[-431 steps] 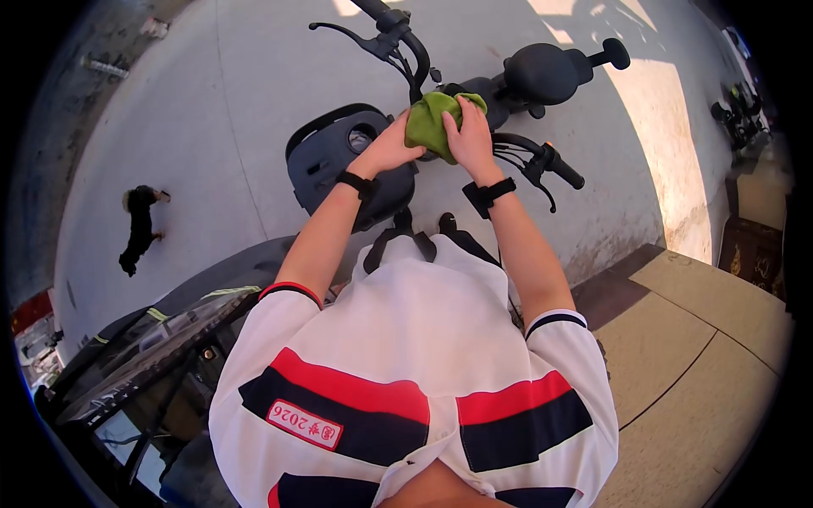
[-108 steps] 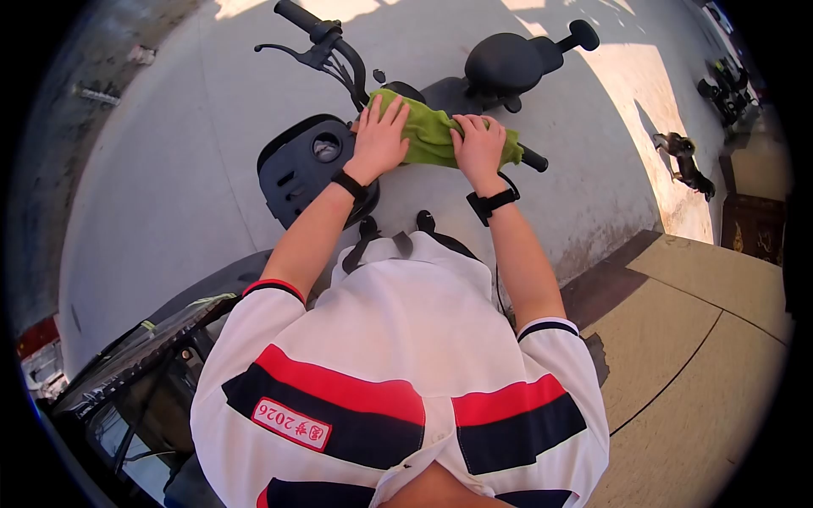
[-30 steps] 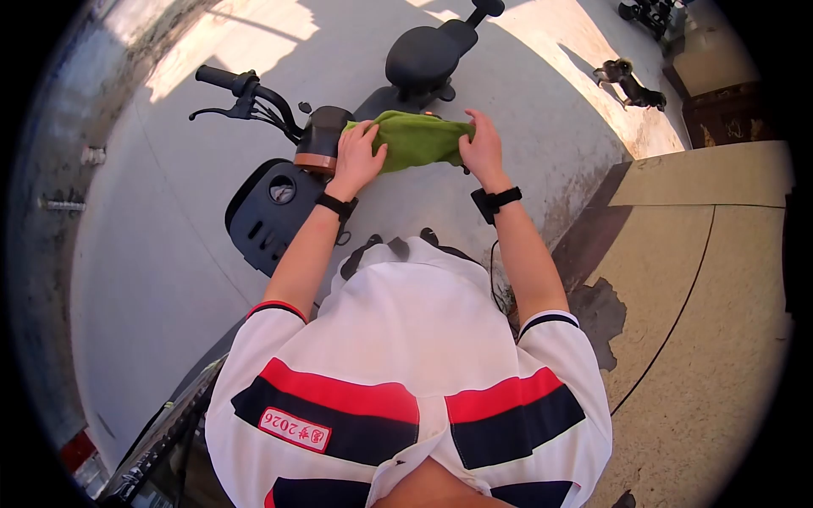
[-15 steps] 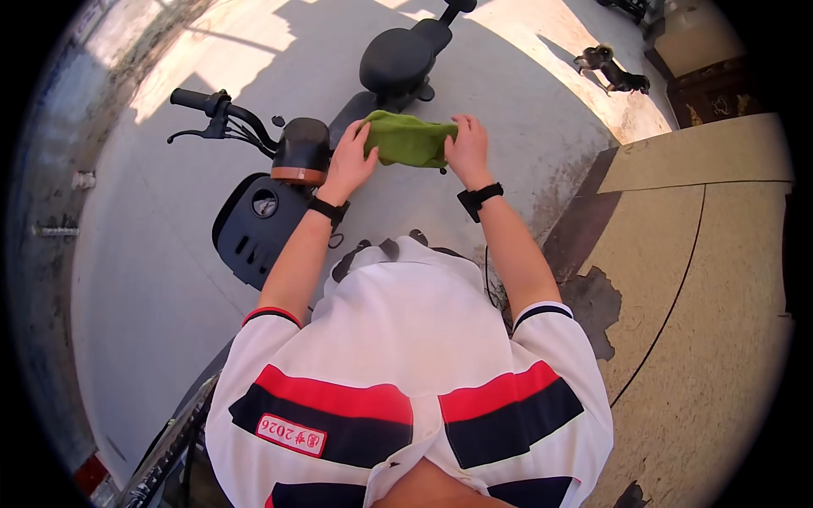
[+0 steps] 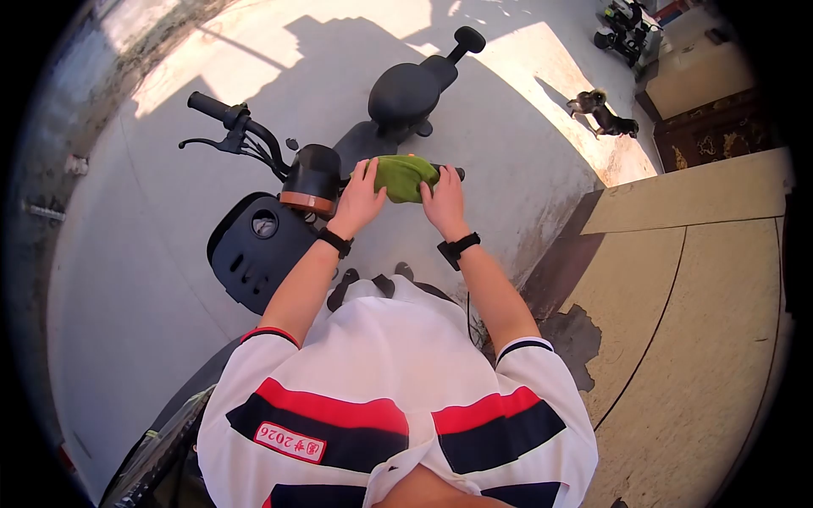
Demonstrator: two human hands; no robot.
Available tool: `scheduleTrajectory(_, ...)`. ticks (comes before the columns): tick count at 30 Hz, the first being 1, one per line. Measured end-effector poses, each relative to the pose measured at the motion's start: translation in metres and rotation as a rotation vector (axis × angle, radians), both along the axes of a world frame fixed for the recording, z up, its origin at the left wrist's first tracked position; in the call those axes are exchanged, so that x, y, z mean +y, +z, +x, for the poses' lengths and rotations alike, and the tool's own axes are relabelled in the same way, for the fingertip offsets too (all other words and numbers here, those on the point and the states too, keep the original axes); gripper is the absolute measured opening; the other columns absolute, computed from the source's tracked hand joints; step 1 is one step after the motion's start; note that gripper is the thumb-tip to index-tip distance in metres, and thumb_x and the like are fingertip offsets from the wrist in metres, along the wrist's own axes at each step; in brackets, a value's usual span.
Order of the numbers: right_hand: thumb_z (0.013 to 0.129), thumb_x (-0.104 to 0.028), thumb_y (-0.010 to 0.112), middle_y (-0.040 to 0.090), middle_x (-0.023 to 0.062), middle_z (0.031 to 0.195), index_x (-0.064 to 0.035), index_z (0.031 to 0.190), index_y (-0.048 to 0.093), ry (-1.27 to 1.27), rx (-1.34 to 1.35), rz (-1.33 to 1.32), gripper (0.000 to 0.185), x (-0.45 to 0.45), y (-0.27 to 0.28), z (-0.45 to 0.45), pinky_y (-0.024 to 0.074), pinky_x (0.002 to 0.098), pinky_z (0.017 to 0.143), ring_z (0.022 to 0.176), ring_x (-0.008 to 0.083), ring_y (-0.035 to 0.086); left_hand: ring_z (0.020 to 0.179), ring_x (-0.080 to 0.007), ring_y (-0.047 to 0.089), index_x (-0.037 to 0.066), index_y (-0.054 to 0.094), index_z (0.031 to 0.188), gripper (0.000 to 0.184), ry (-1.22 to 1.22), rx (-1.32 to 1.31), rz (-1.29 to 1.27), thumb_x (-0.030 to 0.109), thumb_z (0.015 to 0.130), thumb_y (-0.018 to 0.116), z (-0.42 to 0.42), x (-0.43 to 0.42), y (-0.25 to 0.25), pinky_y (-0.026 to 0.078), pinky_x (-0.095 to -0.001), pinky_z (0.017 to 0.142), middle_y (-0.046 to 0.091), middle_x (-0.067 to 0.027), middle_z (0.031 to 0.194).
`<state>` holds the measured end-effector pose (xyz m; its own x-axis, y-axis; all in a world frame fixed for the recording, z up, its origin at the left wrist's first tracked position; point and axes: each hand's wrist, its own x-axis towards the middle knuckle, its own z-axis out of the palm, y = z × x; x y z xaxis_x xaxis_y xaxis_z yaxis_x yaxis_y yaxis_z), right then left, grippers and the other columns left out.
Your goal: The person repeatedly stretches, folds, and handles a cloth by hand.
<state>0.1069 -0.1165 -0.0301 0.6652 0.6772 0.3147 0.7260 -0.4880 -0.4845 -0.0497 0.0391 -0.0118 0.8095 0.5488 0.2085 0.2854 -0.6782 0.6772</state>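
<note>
A green cloth [image 5: 404,177] is bunched between my two hands, over the right side of the scooter's handlebar. My left hand [image 5: 360,201] grips its left edge, fingers curled onto the fabric. At the other edge, my right hand [image 5: 444,201] pinches the cloth close to the tip of the black right handlebar grip [image 5: 460,173]. The cloth hides most of that side of the bar. Just left of my left hand is the scooter's dark headlight housing [image 5: 312,173] with an orange-brown band.
The black scooter seat [image 5: 403,95] lies ahead, and the left handlebar grip [image 5: 208,106] and brake lever stick out leftward. A dark front panel [image 5: 254,245] sits below them. Beige wall panels [image 5: 652,305] run along the right. A dog [image 5: 603,113] stands farther off.
Both hands brought the cloth down toward my body, from held stretched out to bunched over the handlebar. The view shifted slightly, and more of the scooter's rear shows.
</note>
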Motion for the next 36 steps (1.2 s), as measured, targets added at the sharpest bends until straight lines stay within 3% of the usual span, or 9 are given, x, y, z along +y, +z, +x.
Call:
scheduleTrajectory(3, 0.086, -0.016, 0.071, 0.049, 0.0294, 0.137, 0.0083, 0.129, 0.050, 0.051, -0.156, -0.026, 0.054, 0.007, 0.000, -0.008, 0.0376, 0.0479, 0.112, 0.130, 0.0453, 0.045, 0.121, -0.0411, 0.056, -0.003, 0.037, 0.146, 0.066, -0.014, 0.010, -0.045, 0.017, 0.090, 0.066, -0.003, 0.002, 0.002, 0.051, -0.0438, 0.098, 0.043, -0.0215, 0.142)
scheduleTrajectory(9, 0.080, -0.004, 0.072, 0.058, 0.0188, 0.128, 0.0021, 0.123, 0.058, 0.079, 0.032, 0.126, 0.046, 0.011, 0.012, -0.008, 0.0417, 0.0461, 0.107, 0.122, 0.0388, 0.052, 0.122, -0.0403, 0.055, -0.005, 0.037, 0.145, 0.065, -0.008, 0.017, -0.050, 0.018, 0.090, 0.066, -0.006, 0.002, -0.001, 0.051, -0.0436, 0.097, 0.044, -0.0211, 0.142)
scheduleTrajectory(10, 0.078, -0.004, 0.073, 0.060, 0.0149, 0.121, -0.0008, 0.113, 0.061, 0.055, -0.008, 0.162, 0.037, 0.010, 0.015, -0.008, 0.0437, 0.0453, 0.102, 0.116, 0.0361, 0.055, 0.122, -0.0400, 0.055, -0.005, 0.038, 0.145, 0.065, -0.004, 0.023, -0.047, 0.018, 0.090, 0.066, -0.006, 0.002, 0.000, 0.051, -0.0436, 0.097, 0.044, -0.0208, 0.142)
scheduleTrajectory(16, 0.085, -0.009, 0.073, 0.065, 0.0150, 0.101, -0.0030, 0.102, 0.058, 0.077, 0.061, 0.141, 0.024, 0.000, 0.016, 0.003, 0.0489, 0.0447, 0.083, 0.099, 0.0355, 0.061, 0.124, -0.0386, 0.055, -0.004, 0.042, 0.142, 0.062, 0.016, -0.047, 0.010, 0.017, 0.089, 0.066, -0.001, 0.004, -0.004, 0.050, -0.0426, 0.100, 0.048, -0.0197, 0.142)
scheduleTrajectory(20, 0.088, -0.017, 0.072, 0.064, 0.0121, 0.087, -0.0049, 0.102, 0.057, -0.030, 0.155, 0.228, 0.024, -0.004, 0.017, 0.009, 0.0492, 0.0447, 0.071, 0.083, 0.0341, 0.064, 0.123, -0.0379, 0.056, -0.004, 0.045, 0.140, 0.059, 0.024, -0.044, 0.014, 0.016, 0.089, 0.065, 0.005, 0.004, -0.002, 0.049, -0.0418, 0.102, 0.051, -0.0190, 0.140)
scheduleTrajectory(25, 0.091, -0.026, 0.072, 0.062, 0.0093, 0.072, -0.0077, 0.103, 0.058, 0.034, 0.262, 0.103, 0.027, -0.031, 0.030, 0.030, 0.0477, 0.0431, 0.059, 0.065, 0.0313, 0.062, 0.121, -0.0370, 0.057, -0.004, 0.053, 0.134, 0.052, -0.004, -0.013, 0.020, 0.017, 0.088, 0.066, 0.020, 0.008, 0.008, 0.049, -0.0414, 0.101, 0.055, -0.0186, 0.135)
scheduleTrajectory(28, 0.089, -0.029, 0.075, 0.060, 0.0081, 0.067, -0.0091, 0.102, 0.060, -0.001, 0.285, -0.027, 0.029, -0.048, 0.035, 0.046, 0.0474, 0.0427, 0.058, 0.064, 0.0306, 0.063, 0.116, -0.0354, 0.058, -0.003, 0.058, 0.128, 0.048, -0.050, -0.044, 0.105, 0.016, 0.085, 0.068, 0.035, 0.003, 0.011, 0.048, -0.0411, 0.100, 0.060, -0.0172, 0.126)
scheduleTrajectory(36, 0.087, -0.026, 0.070, 0.068, 0.0140, 0.079, -0.0102, 0.099, 0.069, 0.048, 0.287, -0.203, 0.019, -0.103, -0.008, 0.085, 0.0524, 0.0464, 0.073, 0.084, 0.0345, 0.066, 0.110, -0.0337, 0.060, 0.004, 0.061, 0.123, 0.043, -0.136, -0.148, 0.374, 0.010, 0.081, 0.070, 0.061, -0.024, 0.011, 0.047, -0.0440, 0.096, 0.064, -0.0132, 0.120)
